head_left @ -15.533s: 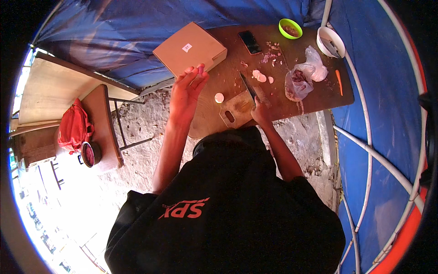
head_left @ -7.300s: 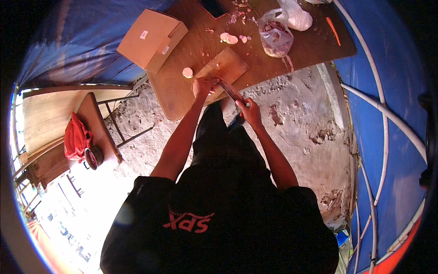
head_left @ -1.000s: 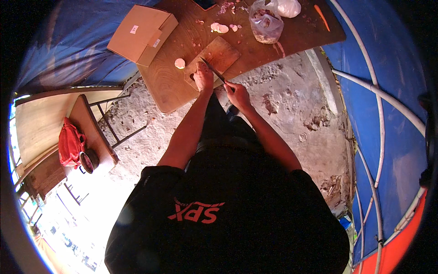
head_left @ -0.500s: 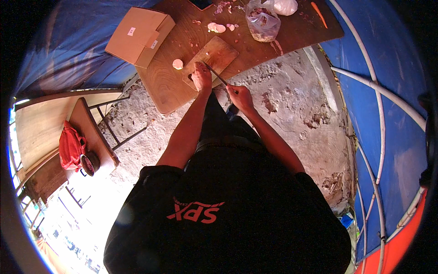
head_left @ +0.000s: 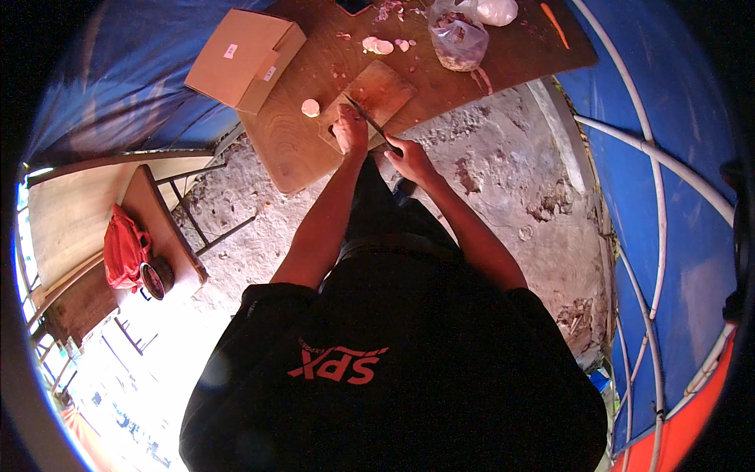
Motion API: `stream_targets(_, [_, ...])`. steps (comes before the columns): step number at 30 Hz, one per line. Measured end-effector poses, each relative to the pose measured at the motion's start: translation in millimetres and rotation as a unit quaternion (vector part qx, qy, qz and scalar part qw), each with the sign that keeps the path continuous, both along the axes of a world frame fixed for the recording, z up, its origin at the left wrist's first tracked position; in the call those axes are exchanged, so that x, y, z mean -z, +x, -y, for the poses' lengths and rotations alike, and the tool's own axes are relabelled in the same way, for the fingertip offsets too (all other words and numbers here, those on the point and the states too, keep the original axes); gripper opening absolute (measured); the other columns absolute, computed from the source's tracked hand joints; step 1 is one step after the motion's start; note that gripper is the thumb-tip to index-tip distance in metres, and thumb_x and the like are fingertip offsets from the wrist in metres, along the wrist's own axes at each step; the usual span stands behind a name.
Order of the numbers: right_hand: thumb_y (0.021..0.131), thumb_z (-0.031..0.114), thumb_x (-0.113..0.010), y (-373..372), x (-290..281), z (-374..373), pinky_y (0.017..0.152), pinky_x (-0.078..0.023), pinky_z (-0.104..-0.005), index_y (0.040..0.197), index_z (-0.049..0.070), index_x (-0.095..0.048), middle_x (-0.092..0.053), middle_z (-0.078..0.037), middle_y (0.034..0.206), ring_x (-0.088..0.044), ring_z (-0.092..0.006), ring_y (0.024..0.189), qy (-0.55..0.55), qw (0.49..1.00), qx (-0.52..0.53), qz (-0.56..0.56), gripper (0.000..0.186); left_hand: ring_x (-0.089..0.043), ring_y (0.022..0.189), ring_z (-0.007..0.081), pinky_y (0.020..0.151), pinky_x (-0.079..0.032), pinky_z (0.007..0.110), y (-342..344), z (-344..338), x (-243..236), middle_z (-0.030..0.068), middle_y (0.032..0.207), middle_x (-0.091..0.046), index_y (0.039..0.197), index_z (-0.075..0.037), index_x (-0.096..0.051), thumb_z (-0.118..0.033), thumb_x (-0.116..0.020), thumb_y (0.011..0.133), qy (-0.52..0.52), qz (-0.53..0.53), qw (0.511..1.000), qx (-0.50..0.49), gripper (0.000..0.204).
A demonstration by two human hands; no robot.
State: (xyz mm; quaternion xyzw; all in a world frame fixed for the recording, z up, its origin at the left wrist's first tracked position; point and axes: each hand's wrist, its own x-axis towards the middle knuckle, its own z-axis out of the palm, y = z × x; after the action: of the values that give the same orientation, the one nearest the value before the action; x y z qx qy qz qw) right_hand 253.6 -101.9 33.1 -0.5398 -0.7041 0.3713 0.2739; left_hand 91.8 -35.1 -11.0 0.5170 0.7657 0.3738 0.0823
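My right hand (head_left: 412,161) is closed round the handle of a knife (head_left: 371,119). Its dark blade slants up and left over the wooden cutting board (head_left: 387,85), passing close beside my left hand. On the board's near left part rests my left hand (head_left: 351,130), fingers curled down. Whatever lies under those fingers is hidden from view. A pale round piece (head_left: 311,108) sits on the table just left of the board. Beyond the board lie several whitish pieces (head_left: 377,46), too small to name surely.
The brown table (head_left: 287,149) bears a cardboard box (head_left: 244,59) at left, a clear plastic bag of reddish-brown bits (head_left: 458,43), a white bag (head_left: 497,11) and a carrot-like orange stick (head_left: 555,25). A red backpack (head_left: 126,250) is at far left; blue tarp (head_left: 692,236) hangs right.
The knife has slid forward and left, so its tip now reaches past my left hand. My right hand moved along with it. My left hand stays nearly in place.
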Motion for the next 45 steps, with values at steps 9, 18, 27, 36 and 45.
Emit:
stream_targets(9, [0.097,0.036,-0.052,2.2,-26.3,31.2,0.069,-0.052,-0.0528,0.105,-0.006,-0.061,-0.066,-0.028,0.083,-0.065,-0.0457,0.077,-0.076,0.992,0.039,0.092,0.044,-0.065,0.064,0.0397,0.057,-0.051,0.051,3.2,1.3,-4.3,0.0171,0.068,-0.065,0.09,-0.009,-0.052,-0.006,-0.059,0.082,0.022,0.02,1.0,0.001,0.011])
stream_targets(18, [0.098,0.045,-0.047,-10.5,-4.2,21.9,0.062,-0.051,-0.0528,0.062,-0.006,-0.063,-0.06,-0.032,0.065,-0.064,-0.0474,0.068,-0.047,0.987,0.047,0.148,0.064,-0.066,0.067,0.0376,0.06,-0.052,0.05,2.6,3.0,-8.8,0.0161,0.072,-0.067,0.092,-0.009,-0.05,-0.007,-0.062,0.081,-0.015,0.016,1.0,0.013,0.018])
stream_targets(27, [0.098,0.048,-0.043,-20.4,-14.0,9.1,0.069,-0.053,-0.0523,0.07,-0.007,-0.065,-0.063,-0.031,0.071,-0.065,-0.0472,0.073,-0.12,0.972,0.046,0.195,0.065,-0.067,0.07,0.0383,0.062,-0.052,0.049,0.7,1.6,-10.6,0.0155,0.076,-0.068,0.095,-0.008,-0.049,-0.007,-0.065,0.08,-0.036,0.017,0.999,0.029,0.021])
stream_targets(36, [0.097,0.044,-0.048,-8.8,-12.2,25.3,0.061,-0.052,-0.0519,0.071,-0.004,-0.066,-0.063,-0.027,0.066,-0.065,-0.0444,0.066,-0.079,0.976,0.043,0.197,0.057,-0.066,0.071,0.041,0.064,-0.051,0.052,3.4,2.2,-14.5,0.0176,0.077,-0.066,0.097,-0.008,-0.048,-0.005,-0.064,0.079,-0.036,0.016,0.999,0.033,0.024])
stream_targets(45, [0.097,0.047,-0.044,-17.6,-0.6,12.8,0.067,-0.053,-0.053,0.068,-0.006,-0.065,-0.062,-0.031,0.068,-0.065,-0.0462,0.071,-0.066,0.977,0.052,0.196,0.063,-0.066,0.073,0.0413,0.064,-0.05,0.053,-3.4,3.1,-12.3,0.0185,0.079,-0.067,0.098,-0.008,-0.046,-0.006,-0.063,0.081,-0.03,0.025,0.997,0.063,0.024])
